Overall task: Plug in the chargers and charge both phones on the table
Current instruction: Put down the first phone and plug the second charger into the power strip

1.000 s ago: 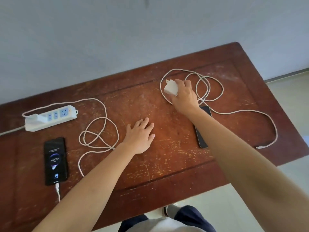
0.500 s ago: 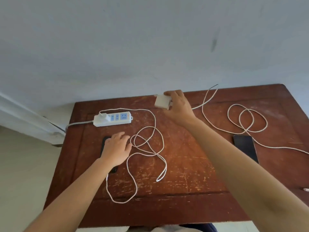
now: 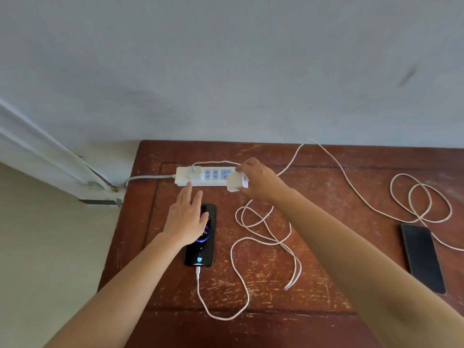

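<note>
Second charger [image 3: 235, 181], gripped in the right hand [image 3: 261, 180], hovers at the right end of the power strip [image 3: 204, 176] lying lengthwise across the bench [image 3: 326, 259]; left hand [image 3: 187, 217], fingers [image 3: 187, 194] spread and empty, reaches over the charging phone [image 3: 203, 247].

Bare table [image 3: 339, 187] right of power strip [image 3: 185, 180]; looped cable [image 3: 263, 237] cluttering the middle.

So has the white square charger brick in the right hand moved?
Yes. The white square charger brick went from mid-table to the right end of the white power strip, carried leftward by the right hand.
</note>
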Demonstrator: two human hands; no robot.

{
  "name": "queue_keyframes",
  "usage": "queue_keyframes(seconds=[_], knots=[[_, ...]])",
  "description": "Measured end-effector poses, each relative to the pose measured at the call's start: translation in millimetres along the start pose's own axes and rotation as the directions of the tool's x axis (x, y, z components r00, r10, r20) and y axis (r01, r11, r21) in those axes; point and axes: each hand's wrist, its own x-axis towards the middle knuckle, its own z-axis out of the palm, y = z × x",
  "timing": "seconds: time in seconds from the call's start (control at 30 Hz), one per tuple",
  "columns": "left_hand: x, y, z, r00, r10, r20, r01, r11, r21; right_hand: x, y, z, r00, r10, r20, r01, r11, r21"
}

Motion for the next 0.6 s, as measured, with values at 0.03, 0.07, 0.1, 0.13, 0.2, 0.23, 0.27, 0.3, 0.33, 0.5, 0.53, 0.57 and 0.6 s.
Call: queue_keyframes(seconds=[0.03, 0.07, 0.1, 0.13, 0.2, 0.23, 0.27, 0.3, 0.33, 0.5, 0.53, 0.57, 0.6], knots=[[5, -3, 1, 1.000, -0.003, -0.015, 0.003, 1.000, 0.000, 5, -1, 4, 1.000, 0.002, 0.004, -0.002, 1.000, -0.027], [9, -4, 3, 1.000, -0.002, -0.024, 0.002, 1.000, 0.002, 10, -2, 7, 1.000, 0.004, 0.002, -0.004, 0.999, -0.050], [13, -6, 6, 1.000, 0.001, -0.029, -0.001, 1.000, 0.008, 14, -2, 9, 1.000, 0.005, 0.000, -0.005, 0.997, -0.072], [16, -8, 8, 1.000, 0.003, -0.030, -0.003, 1.000, 0.007, 17, -2, 10, 1.000, 0.008, 0.000, -0.008, 0.995, -0.098], [21, -10, 11, 1.000, -0.009, -0.024, 0.009, 1.000, -0.020, 23, -2, 11, 1.000, 0.018, 0.013, -0.016, 0.988, -0.151], [24, -11, 13, 1.000, -0.018, -0.018, 0.017, 0.999, -0.029, 25, -2, 9, 0.999, 0.018, 0.027, -0.013, 0.985, -0.173], [26, -11, 14, 1.000, -0.023, -0.010, 0.023, 0.999, -0.030, 28, -3, 7, 0.999, 0.012, 0.046, -0.003, 0.981, -0.196], [27, -11, 15, 1.000, -0.026, 0.000, 0.026, 0.999, -0.029, 31, -4, 4, 0.998, 0.002, 0.068, 0.013, 0.975, -0.223], [29, -11, 16, 1.000, -0.028, 0.008, 0.028, 0.999, -0.032, 34, -5, 1, 0.995, -0.011, 0.094, 0.034, 0.967, -0.251], [36, -15, 11, 0.998, -0.055, -0.002, 0.055, 0.998, -0.044, 53, -17, -13, 0.980, -0.031, 0.199, 0.108, 0.915, -0.389], [36, -17, 11, 0.998, -0.058, -0.001, 0.058, 0.997, -0.047, 55, -20, -14, 0.978, -0.032, 0.207, 0.116, 0.906, -0.407], [36, -18, 11, 0.998, -0.059, 0.002, 0.059, 0.997, -0.045, 58, -22, -15, 0.976, -0.035, 0.214, 0.124, 0.900, -0.418], [36, -19, 12, 0.998, -0.058, 0.005, 0.058, 0.998, -0.040, 59, -23, -15, 0.975, -0.039, 0.219, 0.132, 0.895, -0.426]])
